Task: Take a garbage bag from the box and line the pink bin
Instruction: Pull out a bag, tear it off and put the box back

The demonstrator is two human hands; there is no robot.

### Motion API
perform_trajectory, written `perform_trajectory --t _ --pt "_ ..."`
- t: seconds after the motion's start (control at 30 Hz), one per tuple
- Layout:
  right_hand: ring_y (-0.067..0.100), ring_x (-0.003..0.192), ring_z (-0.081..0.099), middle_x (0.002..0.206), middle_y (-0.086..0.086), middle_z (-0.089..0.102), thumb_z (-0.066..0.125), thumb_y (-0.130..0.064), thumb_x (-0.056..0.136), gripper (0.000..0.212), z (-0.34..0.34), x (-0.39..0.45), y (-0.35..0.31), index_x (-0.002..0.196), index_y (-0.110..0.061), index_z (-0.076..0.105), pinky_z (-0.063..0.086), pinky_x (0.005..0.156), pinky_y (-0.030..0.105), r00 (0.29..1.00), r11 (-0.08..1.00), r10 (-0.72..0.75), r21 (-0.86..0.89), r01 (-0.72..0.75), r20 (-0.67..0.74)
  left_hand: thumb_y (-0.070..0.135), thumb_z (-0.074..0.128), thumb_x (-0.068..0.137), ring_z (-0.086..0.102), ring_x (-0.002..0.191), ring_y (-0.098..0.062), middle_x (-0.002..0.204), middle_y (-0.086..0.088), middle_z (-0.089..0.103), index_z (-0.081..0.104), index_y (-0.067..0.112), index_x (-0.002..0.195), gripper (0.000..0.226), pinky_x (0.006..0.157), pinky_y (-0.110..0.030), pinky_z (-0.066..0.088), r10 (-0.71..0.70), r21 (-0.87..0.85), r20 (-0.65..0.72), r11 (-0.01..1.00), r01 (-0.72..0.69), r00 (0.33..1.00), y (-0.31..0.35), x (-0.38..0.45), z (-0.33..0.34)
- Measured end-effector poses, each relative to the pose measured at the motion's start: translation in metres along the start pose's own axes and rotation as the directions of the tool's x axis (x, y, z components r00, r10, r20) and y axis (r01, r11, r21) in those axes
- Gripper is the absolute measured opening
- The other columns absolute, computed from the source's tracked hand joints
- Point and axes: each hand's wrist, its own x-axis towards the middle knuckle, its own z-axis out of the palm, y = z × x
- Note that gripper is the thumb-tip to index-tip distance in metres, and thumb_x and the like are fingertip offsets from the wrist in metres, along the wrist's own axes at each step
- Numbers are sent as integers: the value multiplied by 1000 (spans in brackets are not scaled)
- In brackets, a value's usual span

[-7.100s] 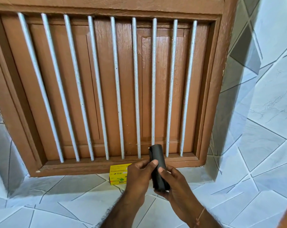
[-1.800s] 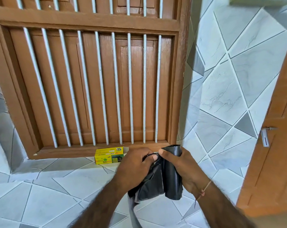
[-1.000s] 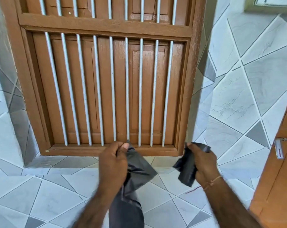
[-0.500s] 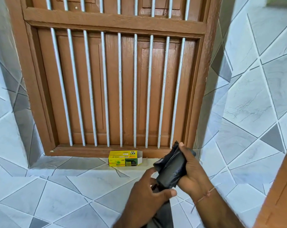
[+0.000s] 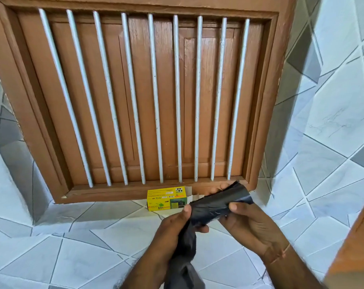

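A person's two hands meet low in the middle of the view, both gripping black plastic. The right hand (image 5: 249, 224) curls its fingers and thumb around a tilted roll of black garbage bags (image 5: 218, 207), its far end pointing up and to the right. The left hand (image 5: 174, 230) closes its thumb and fingers on a loose garbage bag (image 5: 183, 259) that hangs down from the roll toward the near edge of the view, crumpled and partly hidden behind the left forearm. Just beyond the hands, a small yellow box (image 5: 167, 198) lies on its side on a tiled ledge (image 5: 72, 226) of pale blue and grey triangles, its right end flap open; the roll overlaps that end from this angle. Behind the box stands a brown wooden window frame (image 5: 20, 101) with closed wooden shutters and a row of upright white bars (image 5: 177, 101). Tiled wall (image 5: 333, 122) in the same pattern rises on the right, and an orange-brown edge of a door (image 5: 356, 247) cuts into the near right corner. The pink bin does not appear in this view
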Motion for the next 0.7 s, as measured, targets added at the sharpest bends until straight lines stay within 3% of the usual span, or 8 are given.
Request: perform_trajectory --t 0.2,0.3,0.37,0.4,0.43,0.5,0.6,0.7 --pt "38 109 64 114 21 66 96 -14 46 66 -36 17 -15 105 -9 68 56 87 45 980 882 65 -448 -144 -189 51 48 91 51 41 -12 81 -17 71 75 10 97 50 48 -23 35 -146 -7 -16 989 145 989 -4 33 -5" --pt "37 110 65 119 17 67 96 -28 44 74 -61 33 -25 111 -16 68 54 92 51 959 803 83 -552 -225 -270 63 46 85 65 61 -16 74 -6 74 75 13 81 58 59 -24 44 -58 274 -182 956 107 982 -5 53 -9" --pt "35 110 65 123 12 66 94 -26 49 77 -80 44 -32 118 -19 63 55 91 49 949 818 74 -526 -233 -305 71 44 80 64 73 -18 72 6 69 68 20 76 57 67 -28 46 190 659 -291 750 53 938 -6 70 -18" --pt "34 112 65 125 9 66 91 -22 54 74 -88 50 -35 121 -21 61 55 91 50 947 840 58 -498 -218 -317 70 45 83 64 79 -19 79 9 69 67 26 85 49 71 -29 47 316 835 -298 544 85 900 -6 76 -23" --pt "33 114 64 126 6 65 87 -19 57 70 -95 56 -38 121 -24 61 54 92 51 944 859 35 -473 -196 -327 65 47 86 65 88 -18 93 11 69 64 32 100 39 74 -30 49 402 933 -281 328 149 872 -2 81 -26" --pt "32 116 62 126 3 65 90 -23 53 63 -104 68 -40 113 -28 68 52 94 55 942 862 -22 -483 -152 -336 52 52 89 64 102 -19 123 10 61 48 39 129 43 81 -32 51 440 977 -210 72 199 873 8 92 -30" --pt "27 111 64 109 -5 72 94 -40 39 62 -114 84 -39 97 -30 74 54 93 51 936 802 -85 -581 -138 -340 42 57 87 63 107 -25 146 6 41 30 44 140 60 81 -35 52 351 977 -114 -132 169 930 14 117 -33" --pt "24 105 65 99 -6 74 85 -17 64 35 -120 97 -30 95 -28 74 57 90 42 941 739 -92 -655 -156 -327 36 57 87 63 107 -27 148 3 40 28 43 139 61 79 -36 53 288 959 -97 -230 168 953 13 132 -34"
